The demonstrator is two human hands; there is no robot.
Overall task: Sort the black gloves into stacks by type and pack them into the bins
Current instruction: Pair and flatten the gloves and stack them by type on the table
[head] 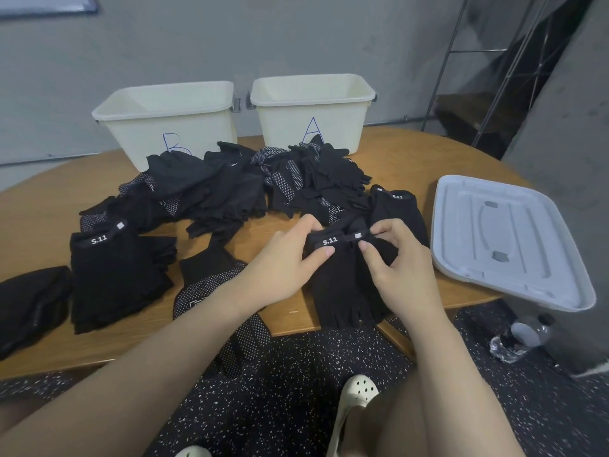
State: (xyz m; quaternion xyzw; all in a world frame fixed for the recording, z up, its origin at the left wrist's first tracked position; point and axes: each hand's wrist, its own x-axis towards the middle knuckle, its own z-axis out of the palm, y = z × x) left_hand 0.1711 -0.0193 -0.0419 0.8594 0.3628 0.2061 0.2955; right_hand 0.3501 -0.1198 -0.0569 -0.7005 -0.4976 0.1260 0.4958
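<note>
Fingerless 5.11 glove (pixel 349 285) lies flat at the wooden table's (pixel 39 212) near edge, cuff toward the bins, cut fingers toward the person, long axis running away from them. Left hand (pixel 283 262) pinches the cuff's left end; right hand (pixel 395 262) pinches its right end by the white tag. The black body extends below both grips. Behind it sits the unsorted glove pile (pixel 250 186).

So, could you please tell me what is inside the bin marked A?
The visible upper part of the inside of the bin marked A shows only bare white walls, no gloves. Its front wall hides the bottom, so whether anything lies there cannot be seen.
</note>
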